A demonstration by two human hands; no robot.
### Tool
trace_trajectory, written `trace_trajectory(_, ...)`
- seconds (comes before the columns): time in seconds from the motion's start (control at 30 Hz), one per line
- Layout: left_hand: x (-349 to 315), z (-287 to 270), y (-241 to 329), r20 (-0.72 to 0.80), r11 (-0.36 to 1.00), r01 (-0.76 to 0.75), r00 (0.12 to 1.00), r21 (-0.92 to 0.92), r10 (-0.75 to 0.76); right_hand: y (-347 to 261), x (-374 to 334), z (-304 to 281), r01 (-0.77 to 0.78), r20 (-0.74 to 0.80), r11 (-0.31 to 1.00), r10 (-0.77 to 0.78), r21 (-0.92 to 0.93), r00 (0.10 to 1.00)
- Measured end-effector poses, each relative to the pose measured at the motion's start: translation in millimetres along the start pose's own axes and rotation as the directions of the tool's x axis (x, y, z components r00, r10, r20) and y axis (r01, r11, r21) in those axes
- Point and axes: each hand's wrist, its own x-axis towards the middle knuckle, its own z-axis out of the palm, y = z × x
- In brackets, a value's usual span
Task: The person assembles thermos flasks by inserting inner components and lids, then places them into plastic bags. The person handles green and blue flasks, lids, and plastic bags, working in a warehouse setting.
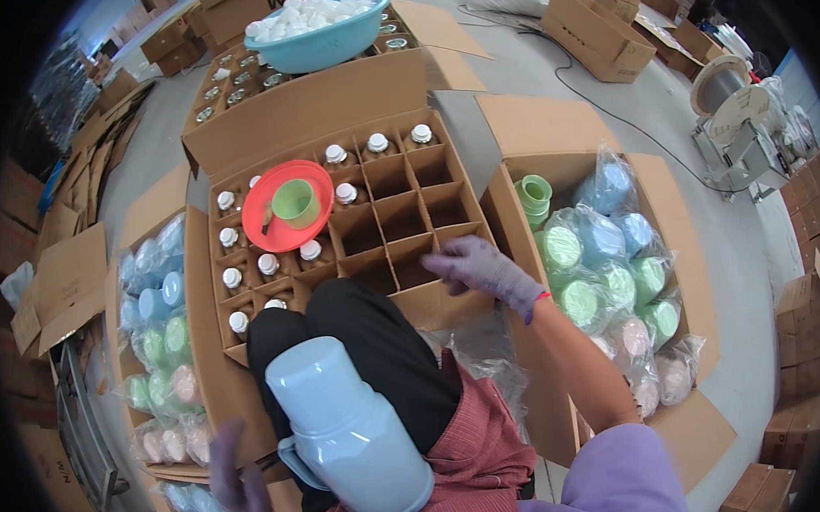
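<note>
A light-blue vacuum flask (363,448) with a blue cup lid and a side handle rests tilted on my lap. My left hand (239,477), in a grey-purple glove, is beside its handle, fingers apart and nothing seen in them. Over the near right cells of a divided carton (333,224) reaches my gloved right hand (474,267), its fingers loosely bent and apart, with nothing visible in them. White-capped bottles (377,145) stand in several cells. A red plate-like dish (323,228) lies on top of them, with a green cup (296,202) and a small dark object on it.
Open cartons flank me: the right carton (552,375) and left carton (194,310) hold bagged blue, green and pink cups. Beyond, a blue basin (323,49) of white caps sits on another bottle carton. A cable (612,114) crosses the floor toward a reel (720,84).
</note>
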Motion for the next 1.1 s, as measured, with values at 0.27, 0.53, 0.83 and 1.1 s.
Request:
trace_trajectory(0.27,149,17,22,0.145,0.978,0.015,0.989,-0.209,0.016,288,-22,96,0.012,0.174,0.6,0.213,-0.8,0.961)
trace_trajectory(0.53,208,70,26,0.524,0.923,0.237,0.85,-0.302,-0.047,117,-25,14,0.15,-0.115,0.973,-0.171,-0.176,0.978)
trace_trajectory(0.83,243,113,22,0.553,0.572,0.608,0.779,-0.55,-0.296,-69,-23,72,0.669,-0.45,0.741,-0.618,-0.06,0.645)
trace_trajectory(1.1,189,82,-65,0.044,0.269,0.062,0.996,-0.961,-0.072,-24,61,97,0.287,-0.47,0.786,-0.573,-0.548,0.671)
